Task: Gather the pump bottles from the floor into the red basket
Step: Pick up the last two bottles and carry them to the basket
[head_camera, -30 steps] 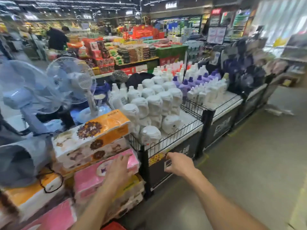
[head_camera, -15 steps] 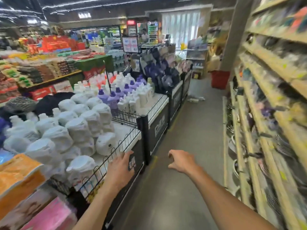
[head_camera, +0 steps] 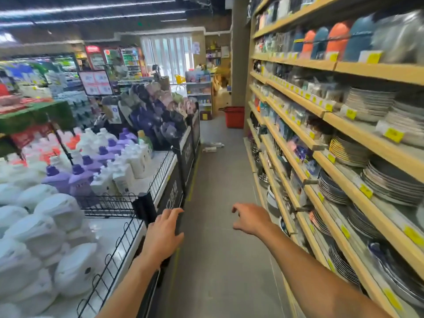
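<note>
The left hand is held out low at the corner of a black bench. Its fingers are loosely spread and hold nothing; whether they touch the bench I cannot tell. The right hand hangs over the grey floor of the aisle, its fingers slightly curled downward, also empty. On the bench, inside a wire rail, lie white bags, and further along stand purple and white jugs. To the right run wooden shelves stacked with plates. Further down the aisle two bottles, small and blurred, lie on the floor just beside the foot of the bench row. Beyond them, well apart, the red basket stands upright on the floor at the aisle's end, near the shelves.
</note>
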